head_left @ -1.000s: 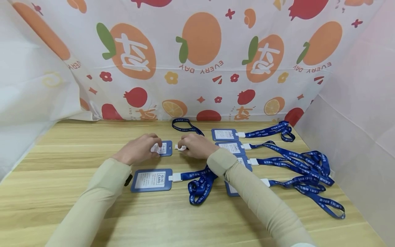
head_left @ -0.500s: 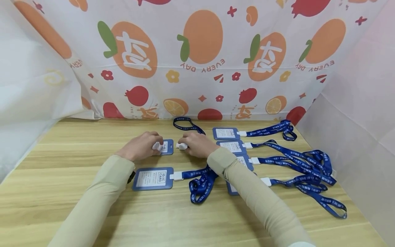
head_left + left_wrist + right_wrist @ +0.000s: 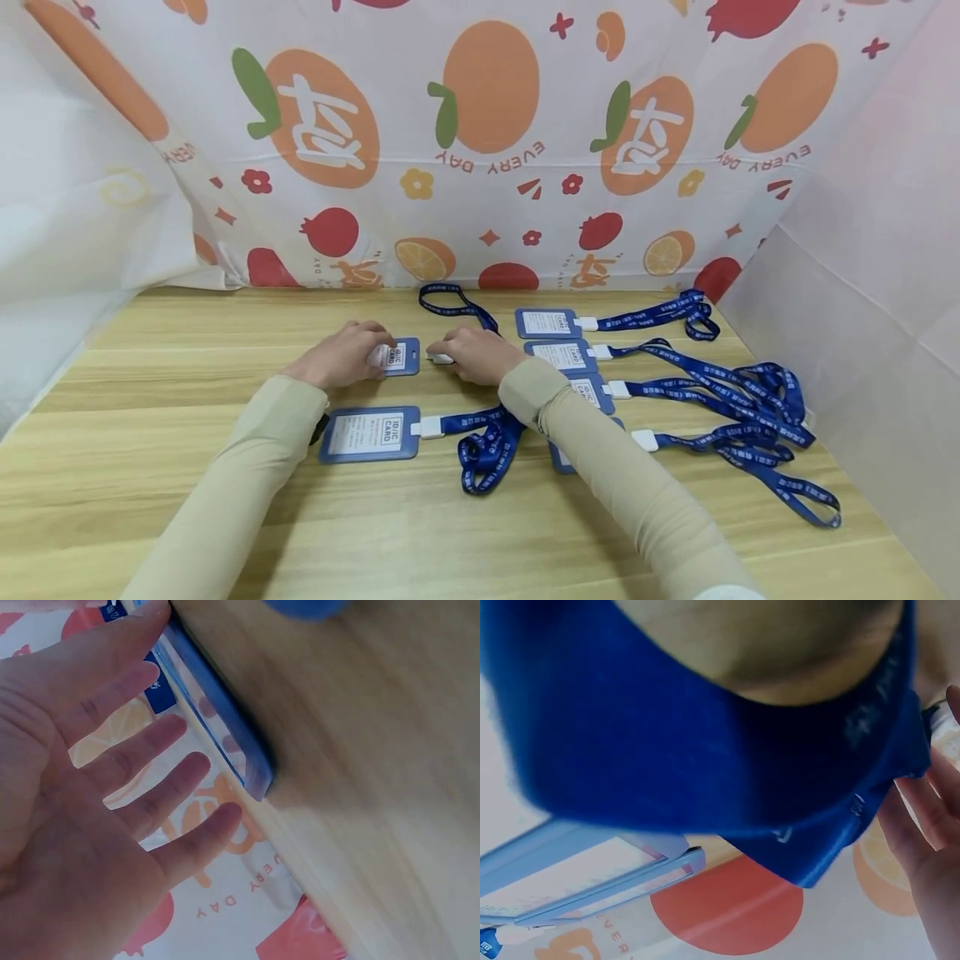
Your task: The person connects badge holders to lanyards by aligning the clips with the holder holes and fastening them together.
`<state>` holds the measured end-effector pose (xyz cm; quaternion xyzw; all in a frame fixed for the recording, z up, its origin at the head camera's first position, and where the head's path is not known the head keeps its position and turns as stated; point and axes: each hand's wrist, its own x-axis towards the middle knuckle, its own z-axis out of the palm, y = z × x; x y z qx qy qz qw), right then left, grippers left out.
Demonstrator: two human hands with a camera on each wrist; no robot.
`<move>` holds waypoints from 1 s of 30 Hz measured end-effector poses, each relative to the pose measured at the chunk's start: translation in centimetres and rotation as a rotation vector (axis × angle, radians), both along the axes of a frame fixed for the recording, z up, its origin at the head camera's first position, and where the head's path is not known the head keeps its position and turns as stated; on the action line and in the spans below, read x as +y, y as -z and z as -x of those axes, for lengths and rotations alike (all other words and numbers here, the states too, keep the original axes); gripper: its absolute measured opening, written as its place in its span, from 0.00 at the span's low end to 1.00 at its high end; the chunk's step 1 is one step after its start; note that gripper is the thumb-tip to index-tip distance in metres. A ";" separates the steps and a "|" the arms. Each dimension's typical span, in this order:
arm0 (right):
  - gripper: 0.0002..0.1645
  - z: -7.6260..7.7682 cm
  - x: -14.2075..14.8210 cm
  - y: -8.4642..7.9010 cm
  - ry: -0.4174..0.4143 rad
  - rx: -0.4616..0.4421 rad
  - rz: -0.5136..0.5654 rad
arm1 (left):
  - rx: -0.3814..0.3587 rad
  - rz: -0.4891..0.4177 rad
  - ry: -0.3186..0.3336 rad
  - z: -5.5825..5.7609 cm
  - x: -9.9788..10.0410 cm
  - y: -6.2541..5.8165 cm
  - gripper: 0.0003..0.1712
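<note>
In the head view my left hand (image 3: pixel 341 354) holds a small blue ID card holder (image 3: pixel 405 357) at its left part, thumb in front and fingers behind. The left wrist view shows this holder (image 3: pixel 225 727) edge-on, with the thumb at its edge and the other fingers spread. Across a short gap from the slotted end, my right hand (image 3: pixel 478 354) pinches the white clip (image 3: pixel 441 359) of a blue lanyard (image 3: pixel 450 311). Its strap loops out behind the hand. Close to the right wrist camera, a blue strap (image 3: pixel 630 735) hides much of the work.
Nearer me lies another card holder (image 3: pixel 366 434) with its lanyard (image 3: pixel 487 450) bunched beside it. Several holders with lanyards (image 3: pixel 675 317) lie in a column at the right, partly under the right sleeve (image 3: pixel 615 475). A fruit-print cloth (image 3: pixel 480 192) hangs behind the wooden table (image 3: pixel 390 533).
The white clip has turned slightly between the right fingers and shows less of its face. Both hands stay in nearly the same place, and the holder stays put.
</note>
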<state>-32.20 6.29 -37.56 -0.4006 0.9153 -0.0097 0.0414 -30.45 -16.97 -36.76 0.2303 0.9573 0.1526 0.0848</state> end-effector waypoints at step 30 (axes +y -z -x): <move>0.21 0.5 -0.6 0.7 -0.038 0.048 0.020 | -0.040 0.132 0.074 -0.5 0.4 -0.3 0.22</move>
